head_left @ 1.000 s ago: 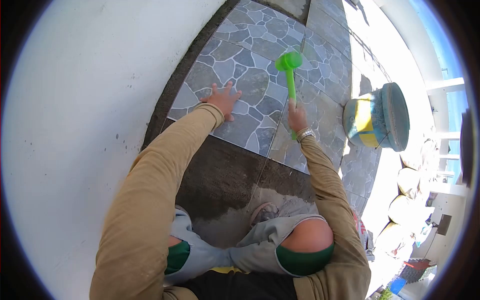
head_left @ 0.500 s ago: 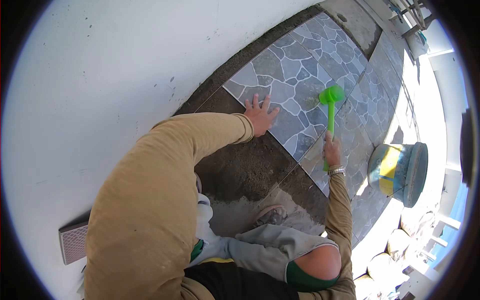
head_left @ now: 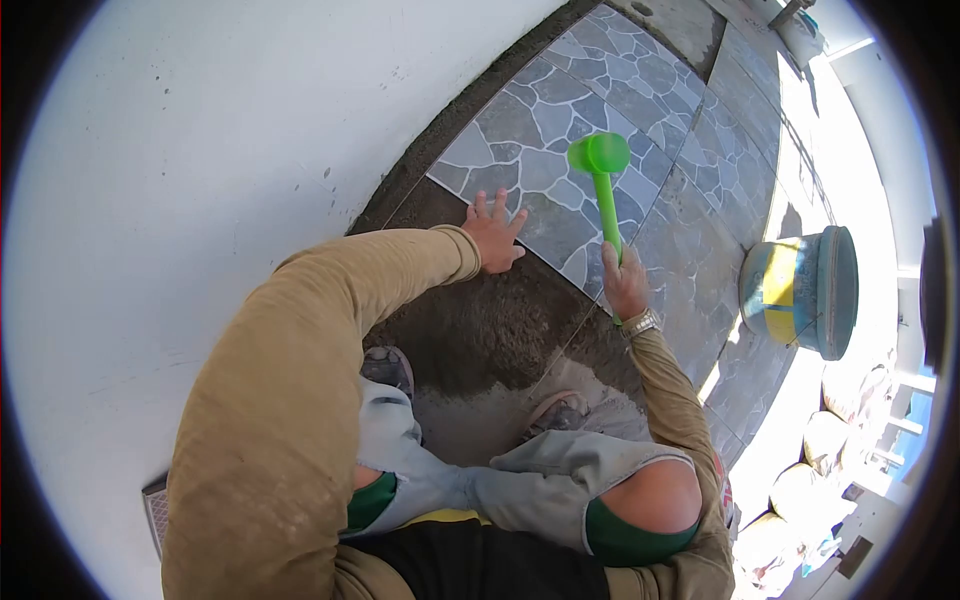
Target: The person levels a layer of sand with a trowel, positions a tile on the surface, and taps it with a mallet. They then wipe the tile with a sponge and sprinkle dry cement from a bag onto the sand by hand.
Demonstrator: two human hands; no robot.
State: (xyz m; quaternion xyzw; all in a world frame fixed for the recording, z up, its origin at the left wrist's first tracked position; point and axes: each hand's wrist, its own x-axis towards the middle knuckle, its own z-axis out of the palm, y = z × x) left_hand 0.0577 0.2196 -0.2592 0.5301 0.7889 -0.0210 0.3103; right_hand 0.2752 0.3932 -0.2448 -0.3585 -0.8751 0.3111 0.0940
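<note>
My right hand (head_left: 626, 283) is closed round the handle of a bright green rubber mallet (head_left: 604, 155). The mallet's head shows above a stone-patterned floor tile (head_left: 545, 165) with white joint lines. Fingers spread, my left hand (head_left: 494, 232) lies at the near edge of that same tile. Dark wet mortar (head_left: 490, 320) covers the ground just in front of the tile, between my hands and my feet.
A white wall (head_left: 230, 130) runs along the left, with a dark mortar strip at its foot. At the right a blue bucket (head_left: 838, 290) with a yellow patch lies on its side on dusty tiles (head_left: 690, 260). Filled sacks (head_left: 825, 440) sit in the sunlight beyond.
My right hand and the mallet have shifted left over the tile, along with a slight turn of the view. My left hand keeps its place at the tile's edge.
</note>
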